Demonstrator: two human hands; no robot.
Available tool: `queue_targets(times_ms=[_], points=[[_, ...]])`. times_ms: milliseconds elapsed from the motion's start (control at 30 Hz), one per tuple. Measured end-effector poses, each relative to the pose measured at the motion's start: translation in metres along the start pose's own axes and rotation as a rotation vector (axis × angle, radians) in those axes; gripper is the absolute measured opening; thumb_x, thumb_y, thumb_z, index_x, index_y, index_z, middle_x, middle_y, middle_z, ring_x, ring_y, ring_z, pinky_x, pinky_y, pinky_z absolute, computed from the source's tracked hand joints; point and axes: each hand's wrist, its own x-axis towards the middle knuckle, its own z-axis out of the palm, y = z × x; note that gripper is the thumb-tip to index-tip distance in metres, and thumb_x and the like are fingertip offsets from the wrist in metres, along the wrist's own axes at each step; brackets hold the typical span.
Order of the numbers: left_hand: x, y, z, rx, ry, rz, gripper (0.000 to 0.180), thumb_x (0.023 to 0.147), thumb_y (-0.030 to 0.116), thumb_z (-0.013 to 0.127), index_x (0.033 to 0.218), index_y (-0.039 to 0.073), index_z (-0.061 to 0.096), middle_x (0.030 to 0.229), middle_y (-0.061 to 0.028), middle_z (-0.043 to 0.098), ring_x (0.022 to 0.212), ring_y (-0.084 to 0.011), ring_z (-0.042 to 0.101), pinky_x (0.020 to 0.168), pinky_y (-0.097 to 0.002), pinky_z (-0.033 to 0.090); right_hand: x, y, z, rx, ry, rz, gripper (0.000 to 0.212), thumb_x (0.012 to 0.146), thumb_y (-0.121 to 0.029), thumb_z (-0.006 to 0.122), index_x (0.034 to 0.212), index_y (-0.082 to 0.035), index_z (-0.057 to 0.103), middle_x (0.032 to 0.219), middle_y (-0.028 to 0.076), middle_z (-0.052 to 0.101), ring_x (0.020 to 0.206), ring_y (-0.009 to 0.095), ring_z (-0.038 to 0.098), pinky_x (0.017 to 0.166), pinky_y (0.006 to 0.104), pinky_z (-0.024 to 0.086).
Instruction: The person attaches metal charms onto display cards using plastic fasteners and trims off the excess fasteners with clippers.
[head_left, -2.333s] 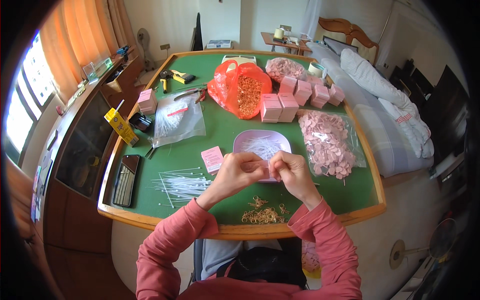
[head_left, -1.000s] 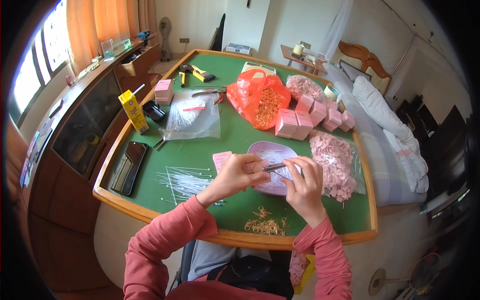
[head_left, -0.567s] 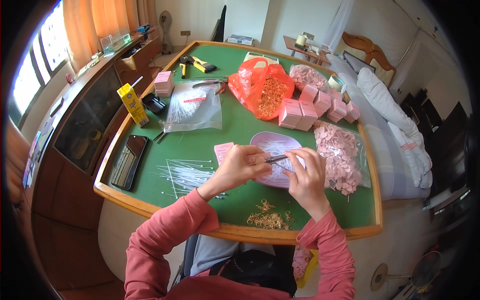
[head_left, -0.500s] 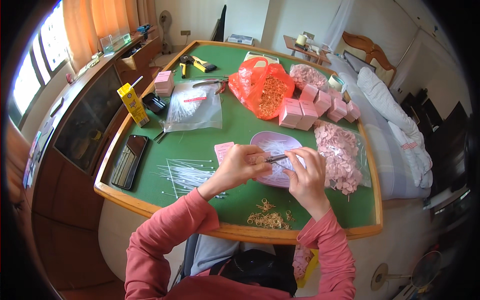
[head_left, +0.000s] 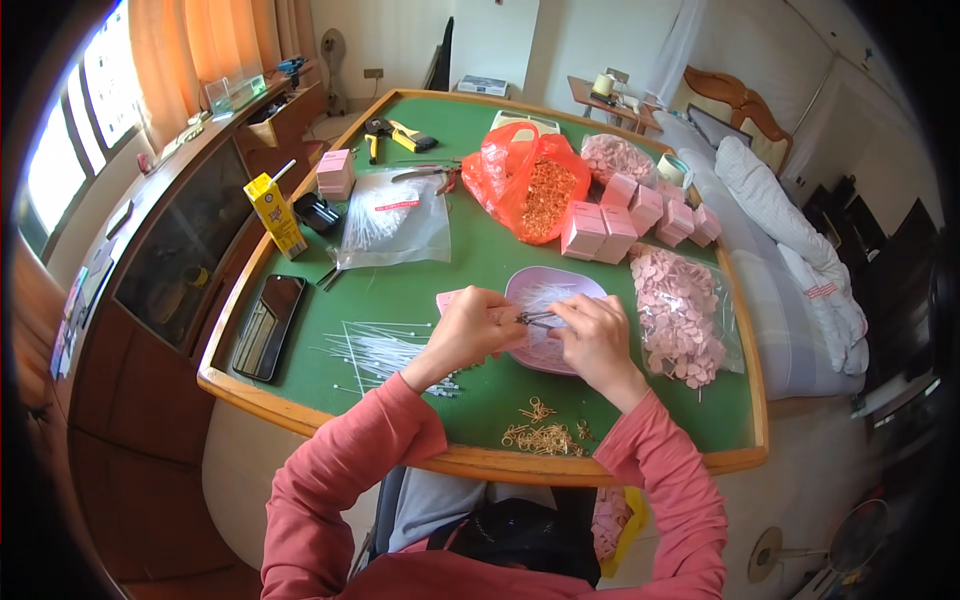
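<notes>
My two hands meet over the near left part of a purple bowl (head_left: 517,283) of thin white plastic strips. The fingers of my left hand (head_left: 466,328) are pinched on a small pale pink piece, mostly hidden. My right hand (head_left: 597,340) is closed around a small dark metal tool (head_left: 538,319) with two slim arms, its tip at the left fingers. Whether it is scissors or nippers I cannot tell. A pink card (head_left: 446,299) shows behind the left hand. White plastic ties (head_left: 385,350) lie left of it, and small gold clasps (head_left: 545,438) lie nearer me.
A bag of pink discs (head_left: 680,320) lies at the right, with pink boxes (head_left: 583,232) behind. Beyond the bowl stands a red bag (head_left: 490,180) of gold parts. A clear bag (head_left: 400,225), yellow carton (head_left: 275,217) and phone (head_left: 269,328) are on the left.
My right hand has moved down and left, its fingers folding further around the metal tool. The left hand still pinches the pink piece. The whole view has shifted slightly.
</notes>
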Motion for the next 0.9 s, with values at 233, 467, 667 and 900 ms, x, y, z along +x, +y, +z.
queue_targets(times_ms=[233, 467, 667, 900], points=[[0.0, 0.004, -0.004, -0.085, -0.005, 0.064, 0.03, 0.07, 0.018, 0.071, 0.089, -0.004, 0.062, 0.069, -0.0056, 0.062, 0.059, -0.0093, 0.06, 0.043, -0.0214, 0.045, -0.005, 0.002, -0.024, 0.513, 0.152, 0.28, 0.035, 0.07, -0.005, 0.065, 0.104, 0.003, 0.057, 0.097, 0.013, 0.058, 0.088, 0.021, 0.057, 0.079, 0.0285, 0.042], [0.002, -0.002, -0.001, -0.304, -0.068, 0.244, 0.023, 0.074, 0.012, 0.071, 0.092, 0.0, 0.062, 0.09, -0.0039, 0.06, 0.073, -0.0082, 0.058, 0.05, -0.0206, 0.047, -0.068, -0.012, -0.065, 0.281, 0.416, 0.256, 0.032, 0.07, -0.013, 0.068, 0.096, 0.003, 0.059, 0.09, 0.013, 0.058, 0.081, 0.024, 0.057, 0.071, 0.0321, 0.045], [0.002, -0.003, 0.005, -0.671, -0.318, 0.239, 0.025, 0.083, 0.022, 0.061, 0.1, 0.003, 0.057, 0.107, -0.0074, 0.053, 0.072, -0.0094, 0.054, 0.044, -0.019, 0.042, -0.102, -0.012, -0.068, -0.03, 0.021, 0.337, 0.032, 0.063, -0.013, 0.07, 0.09, 0.001, 0.061, 0.082, 0.01, 0.056, 0.076, 0.028, 0.054, 0.068, 0.0361, 0.044], [0.001, -0.013, 0.0, -1.706, -0.685, -0.359, 0.028, 0.09, 0.031, 0.048, 0.096, 0.004, 0.053, 0.107, -0.0193, 0.05, 0.056, -0.0111, 0.033, 0.034, -0.0165, 0.03, -0.085, -0.021, -0.07, -0.08, 0.304, 0.262, 0.017, 0.07, -0.007, 0.066, 0.085, -0.001, 0.062, 0.083, 0.009, 0.059, 0.08, 0.025, 0.055, 0.07, 0.0349, 0.044]])
